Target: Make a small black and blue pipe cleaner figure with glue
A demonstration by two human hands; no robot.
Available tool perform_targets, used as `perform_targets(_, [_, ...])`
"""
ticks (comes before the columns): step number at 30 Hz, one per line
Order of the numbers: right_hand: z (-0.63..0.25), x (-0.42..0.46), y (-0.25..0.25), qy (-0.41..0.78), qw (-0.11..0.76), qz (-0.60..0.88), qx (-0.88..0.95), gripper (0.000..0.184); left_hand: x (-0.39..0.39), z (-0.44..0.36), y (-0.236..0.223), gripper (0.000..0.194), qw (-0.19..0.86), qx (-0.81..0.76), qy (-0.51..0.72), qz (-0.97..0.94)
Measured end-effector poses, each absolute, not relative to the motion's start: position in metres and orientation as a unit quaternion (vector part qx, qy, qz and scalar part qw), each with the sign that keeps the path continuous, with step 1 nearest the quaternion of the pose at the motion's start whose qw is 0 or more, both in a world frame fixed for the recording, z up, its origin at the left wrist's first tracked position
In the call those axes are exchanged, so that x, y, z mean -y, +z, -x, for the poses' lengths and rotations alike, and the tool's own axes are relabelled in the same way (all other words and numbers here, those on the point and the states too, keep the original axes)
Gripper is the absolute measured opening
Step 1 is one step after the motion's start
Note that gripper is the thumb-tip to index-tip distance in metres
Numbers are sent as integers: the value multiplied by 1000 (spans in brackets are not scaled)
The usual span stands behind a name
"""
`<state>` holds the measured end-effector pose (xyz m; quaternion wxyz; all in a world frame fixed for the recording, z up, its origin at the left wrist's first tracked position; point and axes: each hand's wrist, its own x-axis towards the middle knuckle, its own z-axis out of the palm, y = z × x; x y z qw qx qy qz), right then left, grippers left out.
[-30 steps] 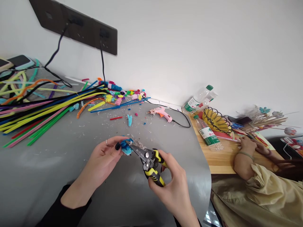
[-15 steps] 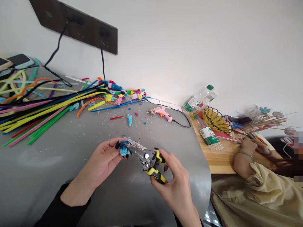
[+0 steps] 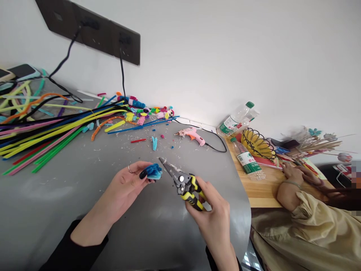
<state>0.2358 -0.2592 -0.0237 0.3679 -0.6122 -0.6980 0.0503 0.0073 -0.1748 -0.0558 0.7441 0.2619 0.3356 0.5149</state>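
Between the thumb and fingers of my left hand (image 3: 128,184) is a small blue and light-blue pipe-cleaner piece (image 3: 154,171), held above the grey table (image 3: 135,233). My right hand (image 3: 213,210) is wrapped round the black and yellow handles of wire-stripping pliers (image 3: 182,182). The pliers' jaws point up and left, just right of the blue piece and apart from it. Bits of pale fuzz cling to the jaw. Beyond my hands lie a light-blue pipe-cleaner piece (image 3: 154,143) and a short red one (image 3: 138,140).
A pink glue gun (image 3: 194,134) lies near the wall, its cord looping right. Long pipe cleaners (image 3: 64,126) spread at the left. Plastic bottles (image 3: 248,160) and a yellow basket (image 3: 258,145) are on the wooden table, where another person's hands (image 3: 293,175) rest.
My right hand has drawn the pliers right and slightly down, away from the blue piece. In my left fingers that piece has turned, showing more of its side.
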Motion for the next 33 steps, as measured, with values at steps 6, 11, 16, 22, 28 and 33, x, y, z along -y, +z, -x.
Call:
perform_targets(6, [-268,224,-26,31,242,676,695,58,172,-1,-53,46,720,-361,546,-230])
perform_targets(11, [-285,186,-9,118,134,684,707,61,169,5,-50,49,714,-394,549,-182])
perform_targets(16, [-281,152,1,122,106,665,729,59,169,12,-50,49,690,-419,561,-183])
perform_targets(22, [-263,116,-16,124,148,614,765,58,170,18,-57,52,616,-449,577,-295])
perform_targets(28, [-237,130,-4,149,243,537,794,48,179,15,-51,33,519,-468,564,-440])
perform_targets(33, [-199,181,5,398,403,396,723,48,188,3,-44,18,426,-424,587,-542])
